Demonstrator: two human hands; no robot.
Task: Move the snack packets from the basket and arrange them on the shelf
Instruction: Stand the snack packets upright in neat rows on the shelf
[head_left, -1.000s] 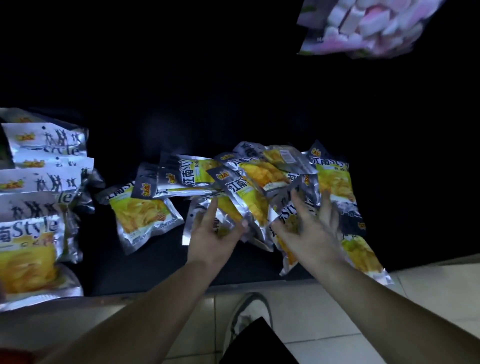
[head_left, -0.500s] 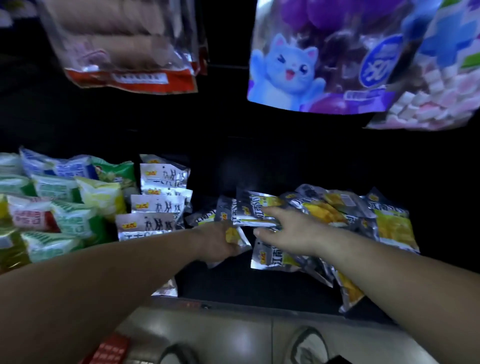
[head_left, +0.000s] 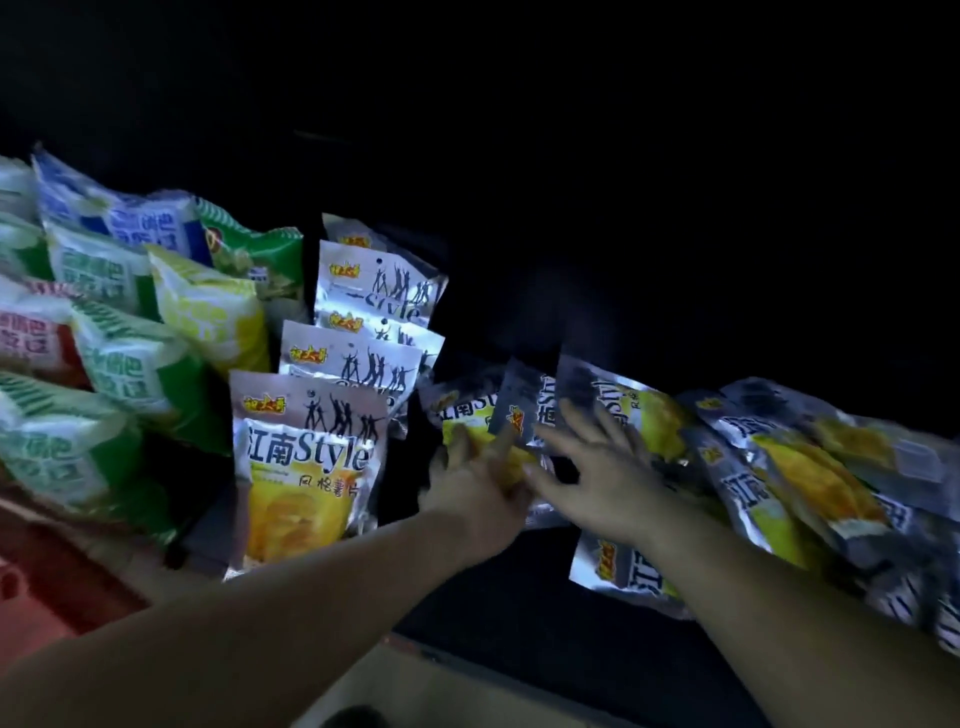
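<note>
Silver-and-yellow chip packets lie in a loose heap (head_left: 789, 467) on the dark shelf (head_left: 509, 618), right of centre. More of the same packets stand in a neat overlapping row (head_left: 311, 457) to the left. My left hand (head_left: 478, 488) grips one chip packet (head_left: 460, 415) at the left end of the heap. Just to its right, my right hand (head_left: 597, 467) has its fingers spread and rests flat on the packets. The frame is blurred, so the fingers' exact contact is unclear. No basket is clearly in view.
Green, blue, yellow and red snack bags (head_left: 130, 364) fill the shelf's left part. A red object (head_left: 47, 587) sits at the lower left below the shelf edge. The shelf's back is dark. Pale floor (head_left: 467, 691) shows at the bottom.
The view has swung left and closer to the shelf; the hanging bags above are out of frame. Both hands stay at the heap's left end, and my right hand's fingers have spread.
</note>
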